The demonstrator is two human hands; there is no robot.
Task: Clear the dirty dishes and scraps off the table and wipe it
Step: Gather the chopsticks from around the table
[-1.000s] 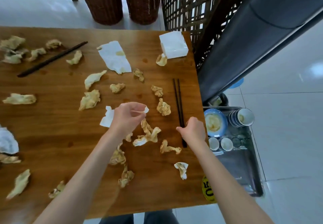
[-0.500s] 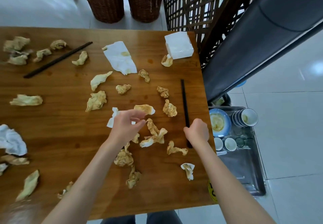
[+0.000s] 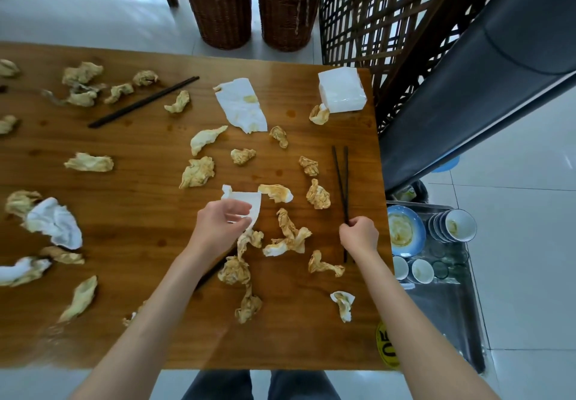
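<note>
Several crumpled, stained napkins (image 3: 290, 236) lie scattered over the wooden table (image 3: 131, 218). My left hand (image 3: 218, 225) pinches a flat white napkin (image 3: 249, 201) near the table's middle. My right hand (image 3: 358, 236) grips a pair of dark chopsticks (image 3: 341, 178) near their lower end, close to the table's right edge; the tips point away from me and are slightly spread. A second pair of dark chopsticks (image 3: 143, 102) lies at the far left.
A pack of white tissues (image 3: 341, 89) sits at the far right corner. A large stained napkin (image 3: 243, 105) lies flat nearby. Right of the table a metal tray (image 3: 448, 312) holds a blue plate (image 3: 403, 229), stacked bowls (image 3: 456, 225) and small cups (image 3: 420, 270). Two wicker baskets (image 3: 224, 3) stand beyond.
My left hand has taken hold of the white napkin and lifted its edge. In my right hand the chopsticks' far tips have spread apart.
</note>
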